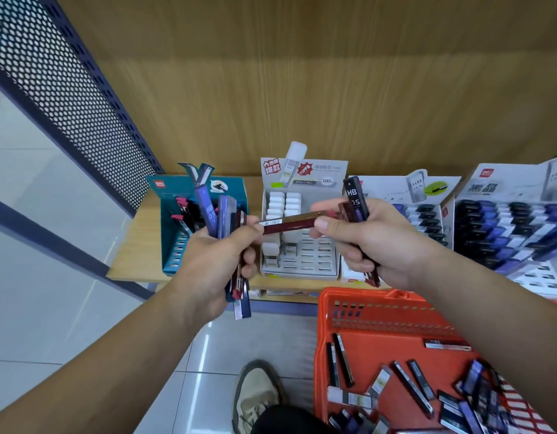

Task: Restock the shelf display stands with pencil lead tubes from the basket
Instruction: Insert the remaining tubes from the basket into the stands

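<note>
Your left hand grips a bundle of blue and maroon lead tubes, and the palm hides their middles. Your right hand clasps a dark HB 0.5 tube with others behind it; their number is unclear. A maroon tube bridges both hands, pinched under each thumb. The orange basket, cut off at the right, holds blurred loose tubes. The teal display stand is partly hidden by the bundle.

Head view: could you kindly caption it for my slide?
Left hand and right hand hold one maroon tube before white stand.
</note>
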